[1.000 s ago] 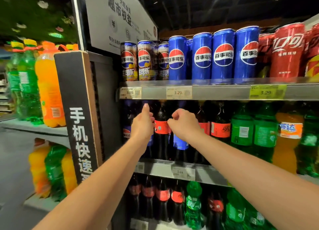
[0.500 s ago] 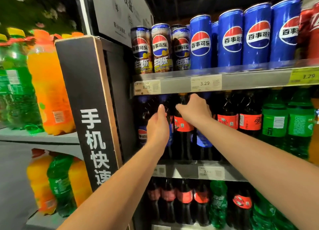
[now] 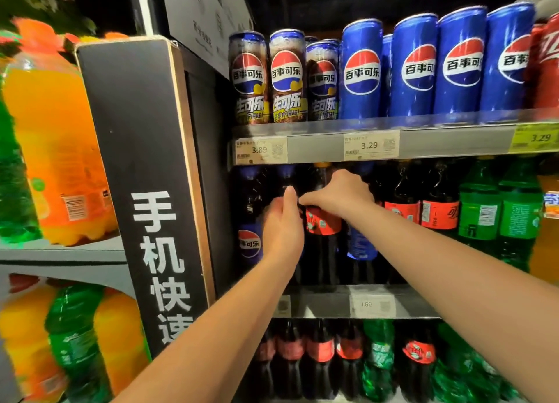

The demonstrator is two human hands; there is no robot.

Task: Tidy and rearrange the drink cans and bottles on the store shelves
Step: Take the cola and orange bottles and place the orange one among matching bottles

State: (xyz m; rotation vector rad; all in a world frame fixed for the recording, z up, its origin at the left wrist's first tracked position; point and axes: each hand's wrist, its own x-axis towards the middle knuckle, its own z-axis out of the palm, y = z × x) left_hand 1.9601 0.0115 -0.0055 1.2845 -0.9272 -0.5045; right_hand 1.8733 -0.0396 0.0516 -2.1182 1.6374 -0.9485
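Note:
On the middle shelf stands a row of dark cola bottles. My right hand is clamped over the shoulder of a red-label cola bottle, just under the upper shelf rail. My left hand is beside it, thumb up. Its fingers curl around the blue-capped Pepsi bottle to the left of the red-label one. The two hands nearly touch. Another Pepsi bottle stands at the far left of the row. Most of the bottle in my left hand is hidden by that hand.
Tall blue Pepsi cans and darker lime Pepsi cans line the upper shelf, with red cans at the right. Green bottles fill the middle shelf's right. A black sign panel juts out at left, with orange bottles beyond it.
My head came closer to the shelf. My right hand shifted left onto the red-label bottle's shoulder, and my left hand rose and curled around the neighbouring Pepsi bottle.

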